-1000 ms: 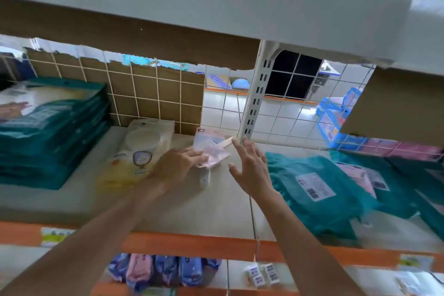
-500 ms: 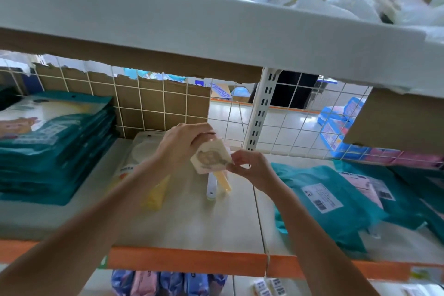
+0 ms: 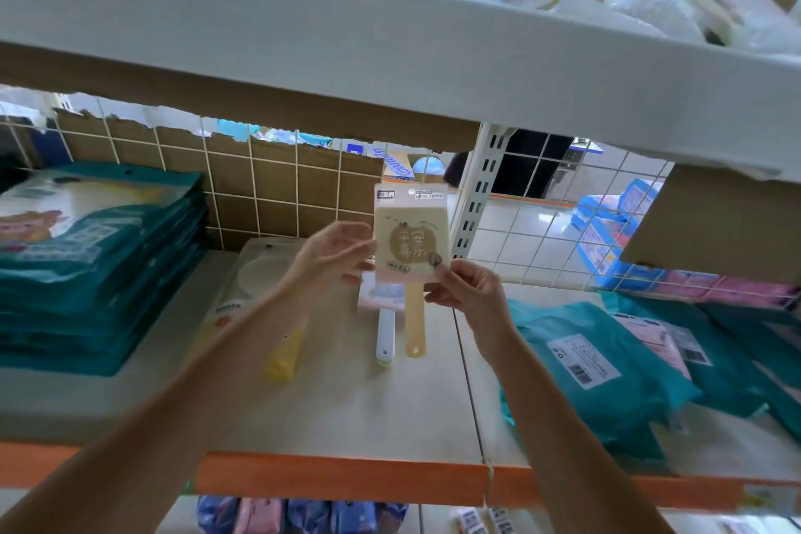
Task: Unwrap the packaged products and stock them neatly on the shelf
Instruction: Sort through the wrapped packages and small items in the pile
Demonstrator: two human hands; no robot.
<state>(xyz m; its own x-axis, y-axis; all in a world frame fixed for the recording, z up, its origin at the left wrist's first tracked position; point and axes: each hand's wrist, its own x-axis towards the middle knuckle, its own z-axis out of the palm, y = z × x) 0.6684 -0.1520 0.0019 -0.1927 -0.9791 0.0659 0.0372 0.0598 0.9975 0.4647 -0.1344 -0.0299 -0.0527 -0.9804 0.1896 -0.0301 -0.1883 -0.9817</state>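
We see the beige scrubber pack with pink card and yellow handle [image 3: 411,245] held upright in the air above the cream shelf board [image 3: 346,399], clear of it and in front of the wire grid back. The left hand [image 3: 331,258] has its fingers curled onto the pack's left edge, and the right hand [image 3: 470,290] pinches the lower right corner between thumb and fingers. A second pack with a white handle [image 3: 385,332] lies flat on the shelf just below, between a yellow-white pouch [image 3: 255,286] and teal plastic bags [image 3: 607,364]; a stack of teal flat packs [image 3: 99,273] sits far left.
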